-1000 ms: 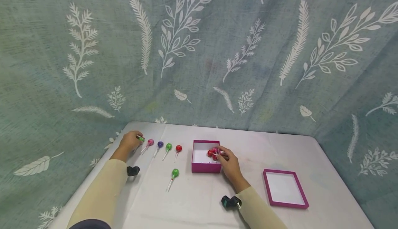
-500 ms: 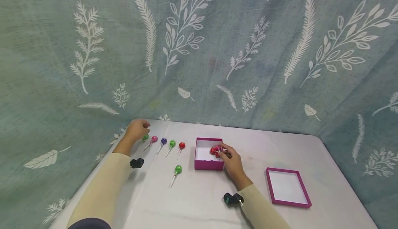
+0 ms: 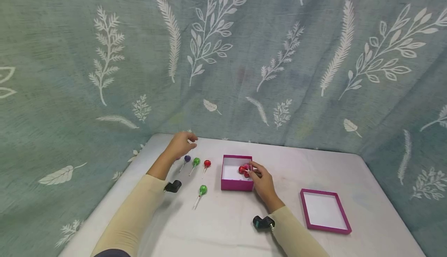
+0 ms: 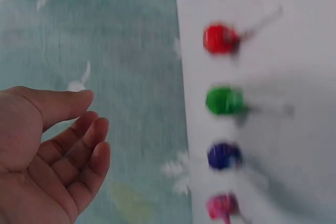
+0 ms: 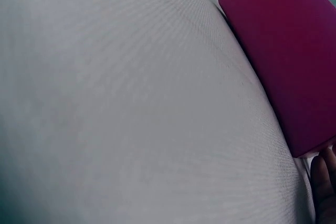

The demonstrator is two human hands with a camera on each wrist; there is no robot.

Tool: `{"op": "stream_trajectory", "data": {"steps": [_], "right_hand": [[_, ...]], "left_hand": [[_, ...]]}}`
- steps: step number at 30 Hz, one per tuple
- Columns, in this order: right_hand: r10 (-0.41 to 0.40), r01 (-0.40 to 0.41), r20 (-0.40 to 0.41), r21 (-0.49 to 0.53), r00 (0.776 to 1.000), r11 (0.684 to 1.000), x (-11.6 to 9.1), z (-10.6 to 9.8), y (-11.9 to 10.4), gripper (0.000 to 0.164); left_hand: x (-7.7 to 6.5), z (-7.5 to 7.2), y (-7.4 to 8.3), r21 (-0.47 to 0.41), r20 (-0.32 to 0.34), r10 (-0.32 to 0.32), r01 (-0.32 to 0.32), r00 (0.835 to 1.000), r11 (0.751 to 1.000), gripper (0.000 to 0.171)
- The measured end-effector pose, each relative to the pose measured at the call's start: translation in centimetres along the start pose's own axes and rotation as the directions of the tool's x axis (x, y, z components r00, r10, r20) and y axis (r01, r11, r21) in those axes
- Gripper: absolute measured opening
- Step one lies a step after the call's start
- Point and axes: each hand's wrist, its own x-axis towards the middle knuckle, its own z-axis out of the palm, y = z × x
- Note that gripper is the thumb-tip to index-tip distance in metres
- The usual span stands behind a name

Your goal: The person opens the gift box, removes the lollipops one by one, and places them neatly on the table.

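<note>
My left hand (image 3: 180, 144) hovers above the back left of the table with fingers loosely bent and nothing between them. Below it is a row of lollipops: purple (image 3: 187, 158), green (image 3: 196, 161) and red (image 3: 207, 164). In the left wrist view a pink lollipop (image 4: 222, 206) also shows; the left forearm mostly covers it in the head view. Another green lollipop (image 3: 203, 189) lies nearer. My right hand (image 3: 263, 179) grips the right wall of an uncovered magenta box (image 3: 236, 185). Red and pink lollipops (image 3: 243, 169) sit inside, beside its fingertips.
The magenta-rimmed box lid (image 3: 324, 211) lies with its white inside up, right of the right forearm. A white cloth covers the table (image 3: 216, 230). Behind it hangs a green leaf-patterned curtain (image 3: 237, 75). Each wrist wears a small black camera (image 3: 263, 223).
My left hand has left the leftmost green lollipop and swung right over the row, with nothing in it. The right hand stays at the box. The head view has shifted slightly.
</note>
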Motion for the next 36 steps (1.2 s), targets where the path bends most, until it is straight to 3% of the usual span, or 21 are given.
{"op": "stream_trajectory", "data": {"steps": [9, 25, 30, 36], "right_hand": [[0.007, -0.007, 0.011, 0.005, 1.0, 1.0, 0.0, 0.1, -0.1, 0.04], [0.009, -0.009, 0.009, -0.008, 1.0, 1.0, 0.1, 0.0, 0.0, 0.041], [0.013, -0.013, 0.009, -0.013, 1.0, 1.0, 0.2, 0.1, 0.0, 0.041], [0.017, -0.017, -0.001, -0.006, 1.0, 1.0, 0.1, 0.1, 0.2, 0.041]], "left_hand": [[0.1, 3.8, 3.8, -0.024, 0.022, 0.073, -0.073, 0.997, 0.997, 0.021], [-0.2, 8.2, 8.8, -0.124, 0.027, 0.226, -0.221, 0.974, 0.967, 0.02], [-0.1, 9.2, 10.3, -0.074, 0.103, 0.193, -0.186, 0.976, 0.98, 0.024], [-0.3, 10.3, 11.8, -0.003, 0.255, 0.073, -0.075, 0.964, 0.997, 0.038]]}}
